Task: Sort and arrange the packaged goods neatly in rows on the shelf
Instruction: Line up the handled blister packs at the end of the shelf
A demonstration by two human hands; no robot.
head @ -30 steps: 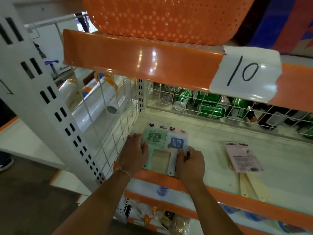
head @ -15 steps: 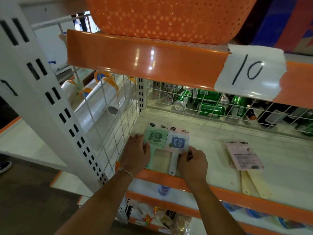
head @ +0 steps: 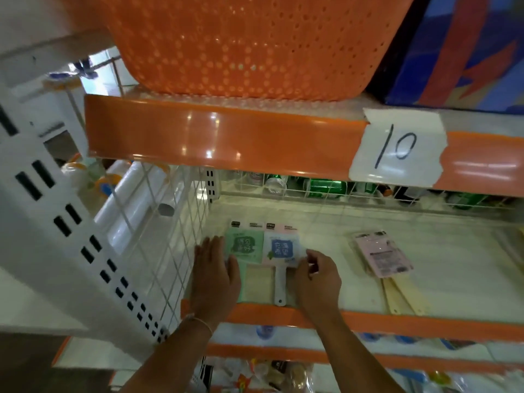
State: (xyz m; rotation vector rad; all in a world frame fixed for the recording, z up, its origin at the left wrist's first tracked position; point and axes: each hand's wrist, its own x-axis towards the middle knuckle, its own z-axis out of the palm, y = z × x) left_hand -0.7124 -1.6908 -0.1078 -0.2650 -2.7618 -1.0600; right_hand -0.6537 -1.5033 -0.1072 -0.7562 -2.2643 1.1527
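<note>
head view – down onto shelf (head: 397,259)

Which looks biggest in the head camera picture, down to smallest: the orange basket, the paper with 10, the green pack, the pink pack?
1. orange basket
2. paper with 10
3. green pack and pink pack: look alike, can't rank.

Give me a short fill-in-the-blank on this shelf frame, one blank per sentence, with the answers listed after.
1. The paper label taped to the upper shelf edge reads ____.
2. The basket on the upper shelf is ____ in colour.
3. The left hand rests on the ____-carded package.
4. The right hand touches the package with the ____ square.

Answers: 10; orange; green; blue
</note>
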